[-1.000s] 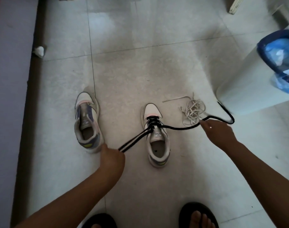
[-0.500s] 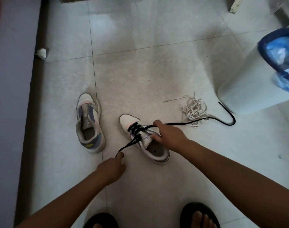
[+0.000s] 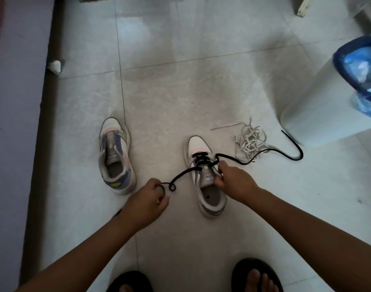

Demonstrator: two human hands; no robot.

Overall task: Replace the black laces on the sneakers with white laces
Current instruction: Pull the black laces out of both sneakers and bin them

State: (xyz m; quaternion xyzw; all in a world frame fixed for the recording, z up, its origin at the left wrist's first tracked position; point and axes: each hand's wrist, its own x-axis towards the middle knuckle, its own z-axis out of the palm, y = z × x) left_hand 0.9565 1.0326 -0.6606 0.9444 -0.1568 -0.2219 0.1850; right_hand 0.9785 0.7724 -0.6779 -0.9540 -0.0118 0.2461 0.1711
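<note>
The laced sneaker (image 3: 205, 175) stands on the tiled floor (image 3: 180, 91), toe pointing away from the person, and serves as the landmark here. A black lace (image 3: 184, 172) is threaded through its lower eyelets only.

The right hand (image 3: 235, 182) grips the sneaker's right side beside the tongue, fingers curled over the collar edge. The left hand (image 3: 146, 200), just left of the sneaker's heel, pinches one end of the black lace; that strand leaves the eyelets, runs toward this hand and makes a small loop just before the fingers. The other end of the lace runs rightward from the sneaker, crosses the near edge of the white laces (image 3: 249, 142) and curls up close to the bin (image 3: 319, 114).

The white laces lie in a loose tangle on the floor right of the sneaker's toe, one straight end pointing back toward it. The second sneaker (image 3: 116, 154), with no lace, stands well left of the laced one, also toe away. A crumpled white scrap (image 3: 55, 66) lies far left and beyond it, by the wall. Two feet in dark sandals (image 3: 256, 275) show nearest the camera, below the laced sneaker.
</note>
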